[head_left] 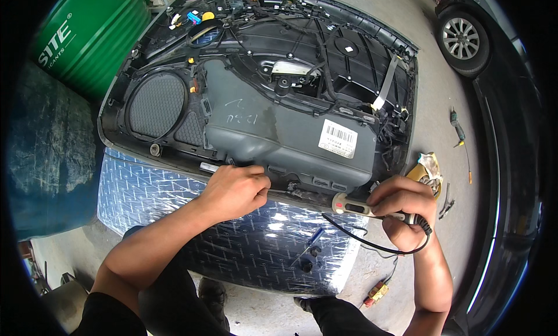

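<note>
A black car door panel (pixel 258 34) lies across a padded surface wrapped in patterned film (pixel 151 185), with a round speaker grille (pixel 156 103) at its left and a grey moulded housing (pixel 273 132) in the middle. My left hand (pixel 237 188) has its fingers curled on the panel's near edge, below that housing; what they grip is hidden. In my right hand (pixel 407 211) is a pale corded tool (pixel 351 203) with a black cable, held at the panel's lower right. A blue-handled screwdriver (pixel 314 240) lies on the wrapped surface below it.
A green drum (pixel 93 39) and a dark teal container (pixel 49 161) stand at left. A car wheel (pixel 462 38) and black bodywork (pixel 511 190) line the right. On the floor are a handled tool (pixel 457 127), a yellow bag (pixel 427 164) and a yellow-red object (pixel 376 292).
</note>
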Demonstrator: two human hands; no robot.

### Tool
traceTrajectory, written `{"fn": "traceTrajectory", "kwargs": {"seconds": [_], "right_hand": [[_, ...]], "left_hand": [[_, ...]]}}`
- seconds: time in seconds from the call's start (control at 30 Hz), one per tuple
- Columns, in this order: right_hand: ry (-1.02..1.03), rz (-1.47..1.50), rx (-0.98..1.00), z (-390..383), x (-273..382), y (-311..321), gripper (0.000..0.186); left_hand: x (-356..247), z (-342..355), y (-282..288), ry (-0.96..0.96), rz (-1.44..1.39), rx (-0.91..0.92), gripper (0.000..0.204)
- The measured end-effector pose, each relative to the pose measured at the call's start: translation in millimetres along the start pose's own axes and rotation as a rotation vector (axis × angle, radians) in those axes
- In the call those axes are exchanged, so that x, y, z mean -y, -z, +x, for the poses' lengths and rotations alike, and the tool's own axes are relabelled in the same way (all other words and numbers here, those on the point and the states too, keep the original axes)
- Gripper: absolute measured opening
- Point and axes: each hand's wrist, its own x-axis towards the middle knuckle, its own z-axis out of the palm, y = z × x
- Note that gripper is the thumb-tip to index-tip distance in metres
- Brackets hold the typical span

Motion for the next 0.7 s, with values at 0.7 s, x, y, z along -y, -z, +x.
{"fn": "traceTrajectory", "kwargs": {"seconds": [0.7], "right_hand": [[0.037, -0.022, 0.014, 5, 3, -12, 0.023]], "left_hand": [[1, 0, -1, -0.004, -0.007, -0.012, 0.006]]}}
